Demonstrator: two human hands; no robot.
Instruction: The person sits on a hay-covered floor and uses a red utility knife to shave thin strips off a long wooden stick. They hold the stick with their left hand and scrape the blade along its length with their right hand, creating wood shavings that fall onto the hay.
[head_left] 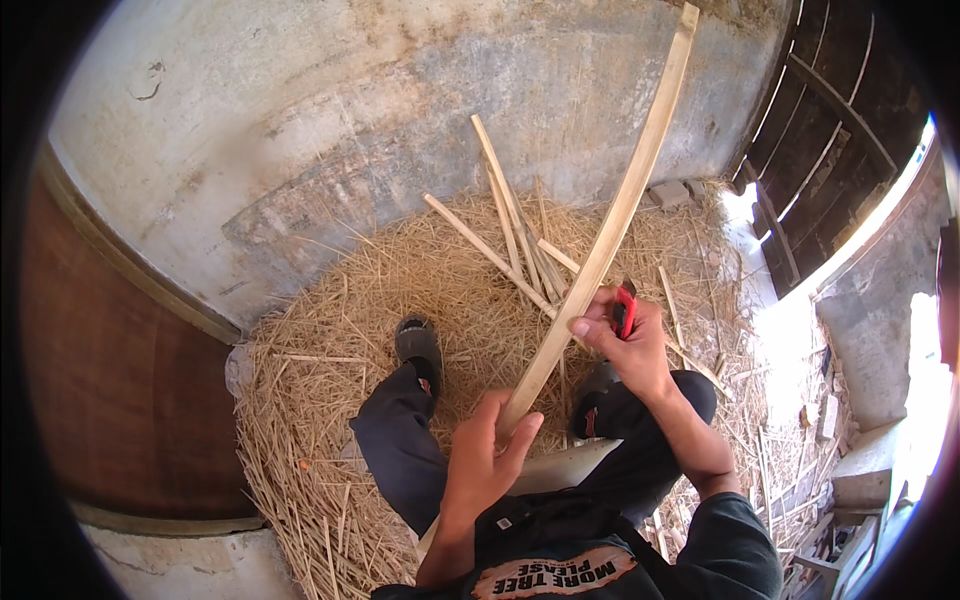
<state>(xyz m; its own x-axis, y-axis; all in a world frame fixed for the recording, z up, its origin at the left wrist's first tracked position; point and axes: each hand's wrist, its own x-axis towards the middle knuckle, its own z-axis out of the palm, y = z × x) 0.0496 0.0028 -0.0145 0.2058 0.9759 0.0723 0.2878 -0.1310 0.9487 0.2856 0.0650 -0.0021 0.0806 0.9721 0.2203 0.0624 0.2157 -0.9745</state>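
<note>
A long, flat, pale strip of split bamboo or wood (630, 195) slants from my lap up toward the wall. My left hand (478, 462) is closed round its lower end, with the thumb along one side. Farther up the strip, my right hand (638, 345) pinches it between thumb and fingers. That same hand also holds a small red-and-black tool (625, 310), which looks like a cutter; its blade cannot be made out. Beyond my hands, several similar strips (512, 235) lie crossed on the straw-like shavings, some leaning up toward the wall.
Straw-like shavings (310, 400) cover the floor round my shoes (418, 345). A stained wall (330, 130) curves in front. At left is a brown panel (120, 370); at right hang dark wooden planks (830, 120). A pale low seat (565, 468) shows between my legs.
</note>
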